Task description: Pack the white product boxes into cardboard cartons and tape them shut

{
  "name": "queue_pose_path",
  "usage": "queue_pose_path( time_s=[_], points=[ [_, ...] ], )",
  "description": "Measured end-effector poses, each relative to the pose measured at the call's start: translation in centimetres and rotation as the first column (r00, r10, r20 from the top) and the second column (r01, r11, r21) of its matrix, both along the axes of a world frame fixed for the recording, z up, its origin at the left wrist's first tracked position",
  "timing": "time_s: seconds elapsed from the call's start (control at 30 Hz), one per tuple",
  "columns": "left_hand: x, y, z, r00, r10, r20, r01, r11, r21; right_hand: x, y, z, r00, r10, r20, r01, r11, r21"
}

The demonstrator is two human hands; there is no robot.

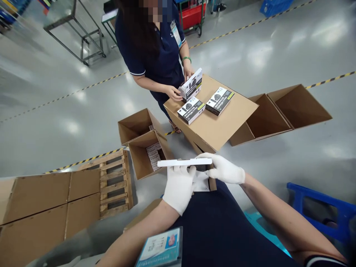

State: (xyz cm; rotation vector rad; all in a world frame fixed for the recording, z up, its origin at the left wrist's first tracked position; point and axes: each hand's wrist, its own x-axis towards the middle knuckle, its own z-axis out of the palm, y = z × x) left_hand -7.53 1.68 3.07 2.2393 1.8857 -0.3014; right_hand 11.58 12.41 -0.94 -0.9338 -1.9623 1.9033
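Note:
In front of my body I hold a thin white box [185, 162], seen edge-on. My left hand [179, 189], in a white glove, grips it from below with the fingers bent behind its edge. My right hand [226, 168], also gloved, is closed around its right end. Under my hands show pale material [201, 181] and a strip of brown cardboard, partly hidden, so I cannot tell what they are. Across from me, a co-worker's hands hold a black-and-white printed box [192, 85] upright. Two similar printed boxes [191, 110] [220, 101] lie flat nearby.
The printed boxes rest on a large carton [222, 128]. Open cartons stand at left [133, 126] and right [300, 105], one holding small packed boxes [154, 155]. At left are a wooden pallet [114, 181] and stacked cartons [41, 193]. A blue stool [319, 204] stands at right.

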Motion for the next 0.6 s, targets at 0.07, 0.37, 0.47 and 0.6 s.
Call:
queue_pose_path(
  time_s=[0.07, 0.37, 0.47, 0.6],
  points=[
    [-0.4, -1.0, 0.5, 1.0, -0.013, 0.016, 0.013, 1.0, -0.002, 0.3, 0.0, 0.0, 1.0, 0.014, -0.009, -0.014, 1.0, -0.014],
    [-1.6, -1.5, 0.3, 0.994, -0.012, 0.111, 0.02, 0.997, -0.069, 0.0, 0.4, -0.7, 0.998, 0.057, -0.021, -0.057, 0.998, -0.017],
    [-1.6, -1.3, 0.4, 0.994, -0.024, 0.105, 0.035, 0.994, -0.1, -0.1, 0.6, -0.8, 0.998, 0.063, -0.012, -0.063, 0.997, -0.036],
    [-2.2, -1.7, 1.0, 0.985, -0.058, 0.165, 0.076, 0.992, -0.103, 0.0, 0.7, -1.2, 0.997, 0.048, -0.066, -0.051, 0.997, -0.052]
  ],
)
